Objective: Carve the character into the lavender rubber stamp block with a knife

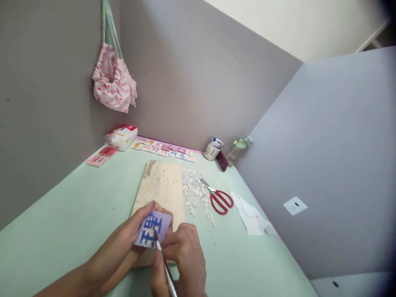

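Note:
My left hand [123,243] pinches a small lilac paper card [153,227] bearing a blue character, holding it just above the near end of a pale wooden board [162,185]. My right hand [182,258] is closed around a thin silver craft knife [165,266], its tip touching the card's lower middle. Both hands sit at the near edge of the pale green table [68,218].
White paper scraps [196,192] lie right of the board, then red-handled scissors [219,199] and a white tissue [252,216]. At the back: finished character cards [162,149], a tissue pack [121,137], pink cards [102,156], a cup [213,149], a bottle [237,149]. A pink bag [114,84] hangs on the grey partition.

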